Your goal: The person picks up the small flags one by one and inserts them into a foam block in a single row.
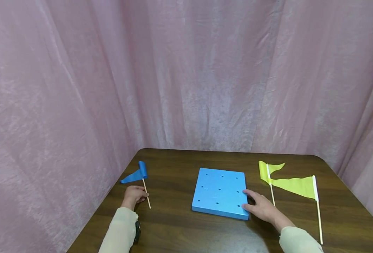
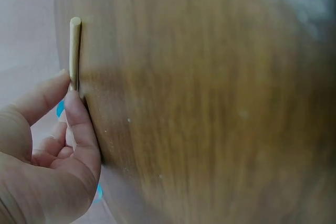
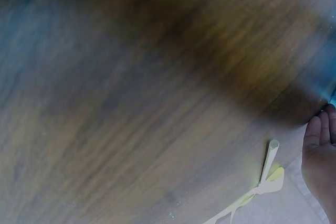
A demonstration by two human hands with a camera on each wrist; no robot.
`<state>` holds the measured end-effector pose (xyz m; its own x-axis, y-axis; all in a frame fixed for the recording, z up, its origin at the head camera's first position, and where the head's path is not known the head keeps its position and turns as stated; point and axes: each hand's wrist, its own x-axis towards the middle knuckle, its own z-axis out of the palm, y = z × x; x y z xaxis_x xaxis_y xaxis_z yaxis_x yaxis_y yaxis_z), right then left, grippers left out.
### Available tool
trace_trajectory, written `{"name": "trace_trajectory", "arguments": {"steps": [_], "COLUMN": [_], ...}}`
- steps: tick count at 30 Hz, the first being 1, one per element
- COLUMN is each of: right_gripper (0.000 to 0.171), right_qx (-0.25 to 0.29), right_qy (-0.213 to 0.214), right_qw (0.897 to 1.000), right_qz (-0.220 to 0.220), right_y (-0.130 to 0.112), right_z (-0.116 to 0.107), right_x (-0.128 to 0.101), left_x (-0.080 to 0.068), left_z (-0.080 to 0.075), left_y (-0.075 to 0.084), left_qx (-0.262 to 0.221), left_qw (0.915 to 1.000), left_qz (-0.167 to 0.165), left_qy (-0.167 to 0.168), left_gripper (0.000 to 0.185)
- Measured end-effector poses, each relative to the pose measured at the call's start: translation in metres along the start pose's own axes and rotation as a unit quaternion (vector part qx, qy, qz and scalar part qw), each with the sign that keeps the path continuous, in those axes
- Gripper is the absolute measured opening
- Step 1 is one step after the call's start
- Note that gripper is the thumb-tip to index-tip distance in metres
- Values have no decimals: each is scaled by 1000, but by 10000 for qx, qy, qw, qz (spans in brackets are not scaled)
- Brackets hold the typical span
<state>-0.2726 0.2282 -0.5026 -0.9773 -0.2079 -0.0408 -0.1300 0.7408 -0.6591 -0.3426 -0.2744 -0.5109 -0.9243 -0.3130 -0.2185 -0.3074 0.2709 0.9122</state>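
Note:
At the left of the head view, my left hand pinches the wooden stick of a small blue pennant flag. The left wrist view shows thumb and forefinger on the stick, just above the wood. Toward the middle lies a flat, square blue board with several small holes in its top. My right hand touches the board's right edge, its thumb and fingers spread. Part of that hand shows at the right wrist view's edge, its fingertips by the board's side.
Two yellow pennant flags lie right of the board: one, a folded yellow flag, beyond my right hand, and another yellow flag farther right, its stick pointing toward me. The brown wooden table has pink curtains behind and at the sides.

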Motion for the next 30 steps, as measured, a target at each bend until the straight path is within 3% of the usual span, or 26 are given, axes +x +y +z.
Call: {"name": "trace_trajectory", "arguments": {"steps": [5, 12, 19, 30], "right_gripper": [65, 66, 65, 65], "right_qx": [-20, -19, -10, 28], "right_qy": [54, 3, -8, -36], "right_qw": [10000, 10000, 9999, 9999], "right_qz": [-15, 96, 118, 99], "right_y": [0, -2, -2, -3], "right_z": [0, 0, -1, 0], "right_x": [0, 0, 0, 0], "left_x": [-2, 6, 9, 0], "left_z": [1, 2, 1, 0], "left_y": [1, -4, -4, -1], "left_qx": [71, 409, 397, 716], "left_qw": [9999, 9987, 9986, 9956], "left_qz": [108, 89, 261, 520], "left_qy": [76, 284, 235, 320], "left_gripper": [35, 35, 32, 24]}}
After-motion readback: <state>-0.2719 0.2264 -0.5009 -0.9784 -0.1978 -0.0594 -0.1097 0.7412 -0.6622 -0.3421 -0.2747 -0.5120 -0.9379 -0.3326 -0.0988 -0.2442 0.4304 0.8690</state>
